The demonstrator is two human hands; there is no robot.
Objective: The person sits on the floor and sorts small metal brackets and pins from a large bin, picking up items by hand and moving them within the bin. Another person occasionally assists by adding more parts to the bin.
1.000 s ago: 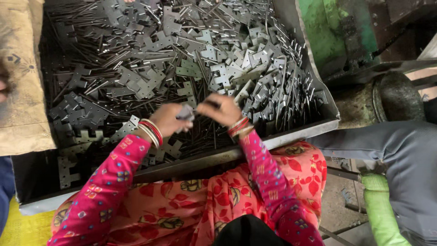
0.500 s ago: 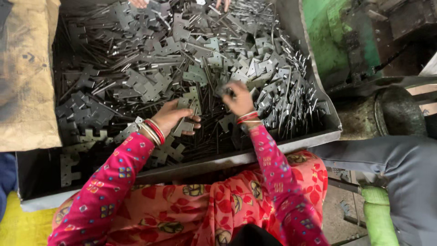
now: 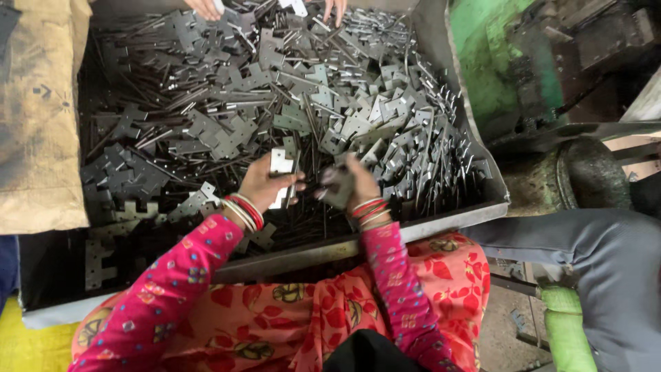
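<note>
A big metal tray (image 3: 451,219) holds a heap of several grey stamped metal plates and thin pins (image 3: 275,103). My left hand (image 3: 265,184) is over the tray's near part and grips a pale flat metal plate (image 3: 281,165) upright. My right hand (image 3: 351,182) is just to its right, fingers closed around another grey plate, blurred. Both wrists wear red and white bangles, with pink patterned sleeves.
Another person's fingers (image 3: 206,7) reach into the tray's far edge. A brown sack (image 3: 38,117) lies left of the tray. A green machine body (image 3: 496,62) stands at the right, with someone's grey-trousered leg (image 3: 592,262) at the lower right.
My right hand has come back from the heap toward the left hand with a plate. The left hand has lifted its plate upright. The view has shifted slightly.
</note>
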